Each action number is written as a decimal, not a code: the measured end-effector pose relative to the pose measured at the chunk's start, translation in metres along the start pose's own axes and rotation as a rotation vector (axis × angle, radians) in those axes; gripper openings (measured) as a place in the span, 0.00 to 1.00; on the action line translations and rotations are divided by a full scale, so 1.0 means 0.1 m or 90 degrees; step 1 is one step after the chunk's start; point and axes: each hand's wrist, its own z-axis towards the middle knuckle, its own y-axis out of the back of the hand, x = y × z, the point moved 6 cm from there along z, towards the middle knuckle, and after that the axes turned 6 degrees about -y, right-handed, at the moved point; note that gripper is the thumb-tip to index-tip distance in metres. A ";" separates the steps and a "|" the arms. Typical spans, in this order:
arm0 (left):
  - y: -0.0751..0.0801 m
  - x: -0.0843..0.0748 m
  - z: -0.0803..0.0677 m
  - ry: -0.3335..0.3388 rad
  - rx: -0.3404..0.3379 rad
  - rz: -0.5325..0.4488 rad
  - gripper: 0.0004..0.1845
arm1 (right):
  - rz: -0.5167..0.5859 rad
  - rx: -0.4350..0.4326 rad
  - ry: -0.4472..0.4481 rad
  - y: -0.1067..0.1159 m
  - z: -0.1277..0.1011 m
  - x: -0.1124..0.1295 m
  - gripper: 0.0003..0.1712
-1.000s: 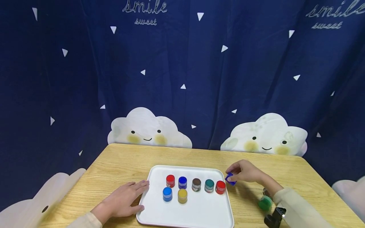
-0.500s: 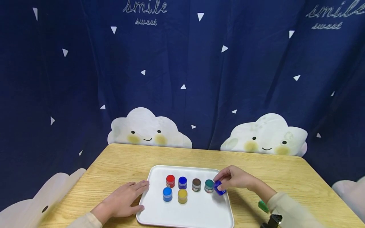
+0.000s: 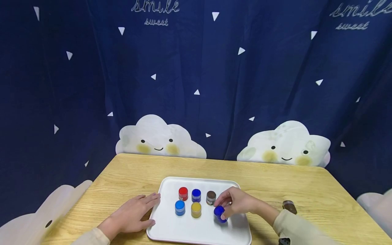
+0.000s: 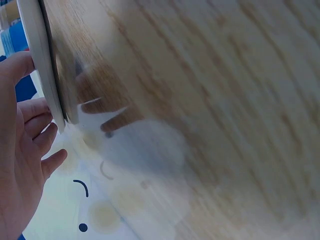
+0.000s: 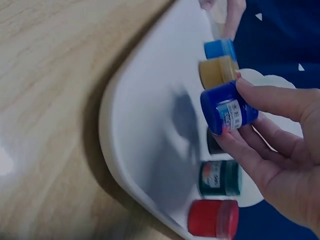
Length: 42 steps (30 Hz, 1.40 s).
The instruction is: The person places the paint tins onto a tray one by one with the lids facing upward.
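Note:
My right hand (image 3: 237, 203) pinches a dark blue paint jar (image 5: 222, 107) between thumb and fingers, tilted above the right half of the white tray (image 3: 183, 231). Fingers fairly straight, my left hand (image 3: 134, 213) touches the tray's left edge. In the tray's back row stand a red jar (image 3: 183, 193), another dark blue jar (image 3: 196, 195) and a brown-lidded jar (image 3: 211, 197). A light blue jar (image 3: 180, 208) and a yellow jar (image 3: 196, 210) stand in front of them. Hidden behind my right hand in the head view, a teal jar (image 5: 220, 177) and a second red jar (image 5: 214, 219) show in the right wrist view.
On the wooden table (image 3: 144, 166), a brown jar (image 3: 289, 206) lies right of the tray beside my right sleeve. A black object (image 3: 284, 241) partly shows under that sleeve. A dark blue curtain (image 3: 196, 68) with clouds hangs behind the table.
My right hand has carried the dark blue jar leftward and toward me, from beyond the tray's right edge to over the tray. The left hand stays in place.

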 end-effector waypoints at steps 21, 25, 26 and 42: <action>0.02 0.01 0.01 0.009 0.007 -0.003 0.39 | -0.133 -0.190 0.121 -0.22 0.10 0.06 0.20; 0.02 0.02 0.00 0.016 0.009 -0.008 0.40 | -0.188 -0.200 0.132 -0.23 0.08 0.07 0.22; 0.02 0.02 0.00 0.015 0.009 -0.008 0.40 | -0.195 -0.199 0.135 -0.23 0.08 0.07 0.22; 0.02 -0.01 -0.02 0.004 0.001 -0.008 0.38 | -0.151 -0.165 0.123 0.08 -0.38 -0.05 0.14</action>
